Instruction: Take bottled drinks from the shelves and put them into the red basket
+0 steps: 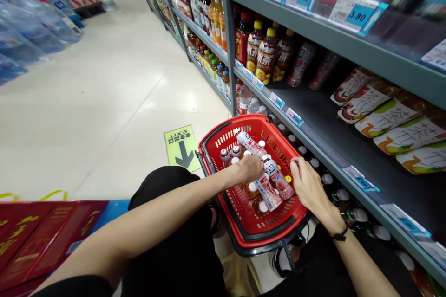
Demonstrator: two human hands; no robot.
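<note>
A red shopping basket (240, 229) with black trim sits between my knees, full of drink bottles. My left hand (251, 168) reaches inside and is closed at the neck end of a pink-labelled bottle (267, 195); the fingers partly hide the grip. Another pink bottle (280, 181) lies right beside that hand, and a third pink bottle (251, 144) lies above it. Upright bottles with white caps (252, 187) stand beneath them. My right hand (308, 183) is curled over the basket's right rim, its fingertips near the inner edge.
A grey shelf unit (334, 23) runs along the right, with yellow-capped tea bottles (267, 55) and lying bottles (386, 111). A green exit sign (181, 146) is on the floor. Wrapped water packs (31, 23) are stacked far left; red boxes (38, 236) stand at lower left.
</note>
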